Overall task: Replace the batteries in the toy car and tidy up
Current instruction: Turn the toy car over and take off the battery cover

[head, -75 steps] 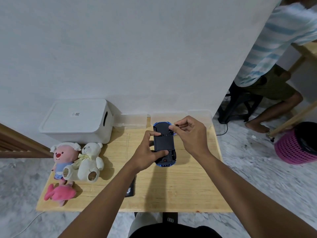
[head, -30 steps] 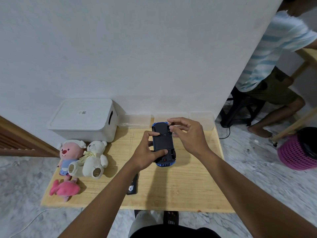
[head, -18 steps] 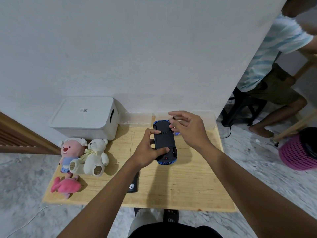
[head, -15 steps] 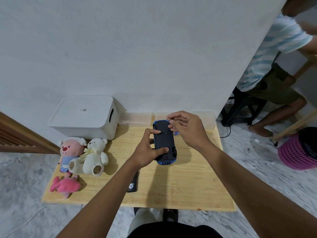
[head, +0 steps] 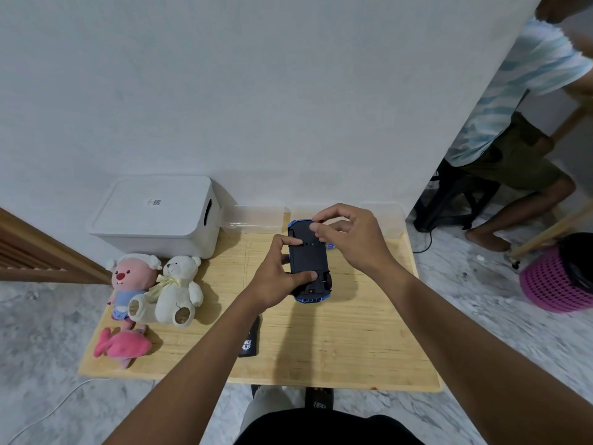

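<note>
A blue toy car (head: 309,258) is held upside down above the wooden table (head: 337,342), its black underside facing me. My left hand (head: 277,277) grips its left side, thumb across the underside near the rear wheels. My right hand (head: 349,242) hovers over the car's far end, with thumb and fingertips pinched together right at the underside. Whether anything small sits in that pinch is hidden. A small blue item (head: 330,247) peeks out on the table beneath my right hand.
A white lidded box (head: 157,216) stands at the back left, with clear plastic containers (head: 256,218) along the wall. Plush toys (head: 154,284) lie at the left edge. A black flat object (head: 250,338) lies by my left forearm. A seated person (head: 519,117) and pink basket (head: 558,281) are right.
My right hand's fingers have shifted slightly over the far end of the car's underside. My left hand keeps the same grip. The camera view has drifted a little.
</note>
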A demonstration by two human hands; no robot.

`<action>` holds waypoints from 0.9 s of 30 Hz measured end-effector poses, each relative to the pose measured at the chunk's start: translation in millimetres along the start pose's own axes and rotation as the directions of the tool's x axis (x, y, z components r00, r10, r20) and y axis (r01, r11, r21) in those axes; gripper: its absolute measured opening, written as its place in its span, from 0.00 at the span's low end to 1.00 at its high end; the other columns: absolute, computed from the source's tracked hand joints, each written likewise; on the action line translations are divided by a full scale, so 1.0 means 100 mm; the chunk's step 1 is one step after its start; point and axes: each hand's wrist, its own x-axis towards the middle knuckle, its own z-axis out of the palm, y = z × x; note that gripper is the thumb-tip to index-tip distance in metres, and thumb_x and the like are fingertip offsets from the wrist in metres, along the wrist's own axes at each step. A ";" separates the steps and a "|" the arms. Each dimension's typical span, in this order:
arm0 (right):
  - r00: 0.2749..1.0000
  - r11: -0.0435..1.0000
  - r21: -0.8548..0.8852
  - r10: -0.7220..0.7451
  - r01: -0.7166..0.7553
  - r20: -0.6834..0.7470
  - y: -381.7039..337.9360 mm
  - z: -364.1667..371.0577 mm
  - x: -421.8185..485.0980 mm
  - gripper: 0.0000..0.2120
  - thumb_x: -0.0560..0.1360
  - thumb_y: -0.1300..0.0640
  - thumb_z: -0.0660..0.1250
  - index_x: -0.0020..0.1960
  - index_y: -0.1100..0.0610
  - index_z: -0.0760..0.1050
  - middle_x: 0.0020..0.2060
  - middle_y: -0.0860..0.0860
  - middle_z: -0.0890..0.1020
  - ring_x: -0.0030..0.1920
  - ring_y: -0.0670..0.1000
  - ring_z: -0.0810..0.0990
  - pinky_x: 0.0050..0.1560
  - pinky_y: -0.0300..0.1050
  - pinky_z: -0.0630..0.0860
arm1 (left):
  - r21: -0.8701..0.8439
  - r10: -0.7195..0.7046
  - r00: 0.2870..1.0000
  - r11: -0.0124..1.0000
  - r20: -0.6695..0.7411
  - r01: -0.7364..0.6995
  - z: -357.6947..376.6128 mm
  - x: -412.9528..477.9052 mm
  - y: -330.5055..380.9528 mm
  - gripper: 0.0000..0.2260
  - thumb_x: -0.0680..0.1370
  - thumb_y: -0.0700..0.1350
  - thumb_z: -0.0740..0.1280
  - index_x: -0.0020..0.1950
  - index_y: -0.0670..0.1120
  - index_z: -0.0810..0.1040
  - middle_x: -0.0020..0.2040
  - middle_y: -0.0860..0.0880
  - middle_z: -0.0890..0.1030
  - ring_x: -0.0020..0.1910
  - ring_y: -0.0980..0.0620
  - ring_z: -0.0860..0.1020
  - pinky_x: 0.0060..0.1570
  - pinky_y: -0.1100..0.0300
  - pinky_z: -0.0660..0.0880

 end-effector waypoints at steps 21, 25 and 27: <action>0.999 0.996 0.077 0.042 -0.041 -0.006 0.02 0.04 0.09 0.05 0.76 0.60 0.74 0.51 0.57 0.85 0.44 0.54 0.87 0.42 0.51 0.87 0.46 0.43 0.84 | -0.034 0.005 0.998 0.999 0.057 -0.004 -0.05 0.09 -0.01 0.26 0.74 0.37 0.79 0.65 0.54 0.72 0.60 0.43 0.79 0.53 0.46 0.83 0.39 0.56 0.82; 1.000 0.999 0.031 0.011 -0.011 0.003 0.02 0.02 0.11 0.05 0.78 0.61 0.71 0.53 0.57 0.85 0.46 0.53 0.87 0.43 0.50 0.87 0.48 0.44 0.85 | -0.041 0.001 0.999 0.999 0.050 0.001 -0.06 0.10 -0.03 0.26 0.74 0.37 0.78 0.65 0.53 0.72 0.60 0.44 0.80 0.55 0.46 0.81 0.38 0.60 0.81; 1.000 1.000 0.024 0.016 -0.016 0.001 0.05 0.02 0.11 0.04 0.78 0.62 0.71 0.51 0.57 0.84 0.47 0.52 0.87 0.43 0.50 0.88 0.48 0.46 0.85 | -0.051 -0.007 0.999 0.999 0.038 0.009 -0.06 0.11 -0.04 0.26 0.74 0.37 0.78 0.65 0.54 0.72 0.59 0.44 0.80 0.56 0.43 0.81 0.39 0.60 0.81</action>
